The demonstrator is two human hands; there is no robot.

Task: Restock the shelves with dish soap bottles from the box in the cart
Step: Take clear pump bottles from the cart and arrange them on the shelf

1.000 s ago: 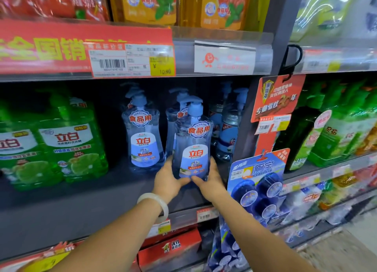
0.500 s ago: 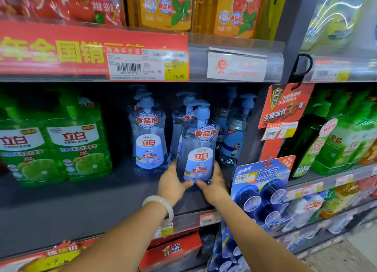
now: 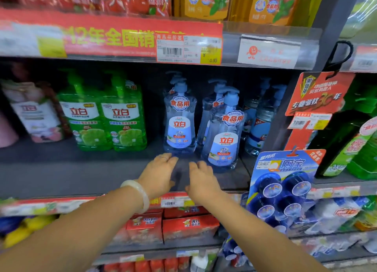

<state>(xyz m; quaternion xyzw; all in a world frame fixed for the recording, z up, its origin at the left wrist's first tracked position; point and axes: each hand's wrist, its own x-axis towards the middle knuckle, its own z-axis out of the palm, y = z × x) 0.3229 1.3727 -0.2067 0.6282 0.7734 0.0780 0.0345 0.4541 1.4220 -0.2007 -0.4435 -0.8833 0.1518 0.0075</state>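
A clear blue dish soap bottle [image 3: 223, 133] with a pump top stands upright at the front of the grey shelf [image 3: 81, 175]. Another one [image 3: 179, 118] stands to its left, and more stand behind them. My left hand [image 3: 159, 174], with a pale bangle on the wrist, hovers over the shelf in front of the left bottle, fingers relaxed and holding nothing. My right hand [image 3: 202, 179] sits just left of the front bottle's base, fingers loose, not touching it. The box and the cart are out of view.
Two green dish soap bottles [image 3: 106, 116] stand further left on the same shelf. A hanging pack of blue toilet blocks [image 3: 283, 182] and a red sign [image 3: 318, 94] hang on the upright at the right. Red boxes [image 3: 173, 226] fill the shelf below.
Both hands have let go of the front blue bottle and pulled back toward the shelf's edge. The bottle now stands alone on the shelf. The view has shifted left.
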